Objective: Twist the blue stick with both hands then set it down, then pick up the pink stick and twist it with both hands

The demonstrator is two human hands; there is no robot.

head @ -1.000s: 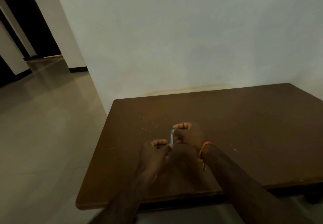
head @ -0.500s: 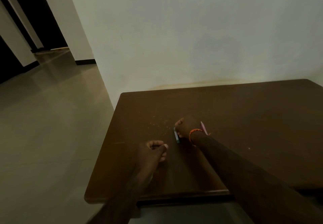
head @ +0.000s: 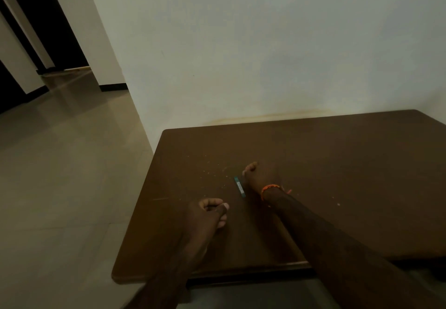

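A short thin stick (head: 239, 187), teal with a white middle, lies flat on the dark brown table (head: 337, 164). My right hand (head: 259, 176), with an orange thread round the wrist, rests on the table just right of the stick, fingers curled under; nothing shows in it. My left hand (head: 210, 214) sits nearer the front edge, left of the stick and apart from it. Its fingers are curled with the thumb against the forefinger, and I see nothing held.
Pale specks and crumbs (head: 212, 171) dot the tabletop left of the stick. The table stands against a white wall (head: 265, 55). Tiled floor (head: 60, 176) stretches to the left toward a dark doorway (head: 26, 31).
Both hands held the stick upright between them a second ago. The right hand then carried it down and away, and it now lies on the table. The left hand stayed put.
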